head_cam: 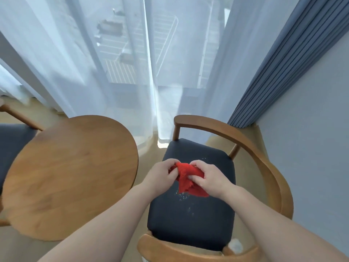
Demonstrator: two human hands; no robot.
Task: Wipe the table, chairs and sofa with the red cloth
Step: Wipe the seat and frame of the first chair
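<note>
Both hands bunch the red cloth (186, 181) between them above the middle of the dark seat (192, 224) of the wooden armchair (198, 122). The left hand (161, 174) curls its fingers (168, 164) round the cloth's left end. The right hand (211, 179) pinches the right fold with its fingers (198, 164), and a corner hangs down. White specks (183, 195) dot the seat. A strip of floor (145, 167) separates the seat's left edge from the round wooden desk (71, 174). The armrest (270, 167) and wall (311, 129) close the right side.

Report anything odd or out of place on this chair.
Small pale specks dot the chair's dark seat cushion, mostly near the red cloth that the left hand and right hand grip over it. Crumbs or droplets, I cannot tell. Nothing else stands out.
</note>
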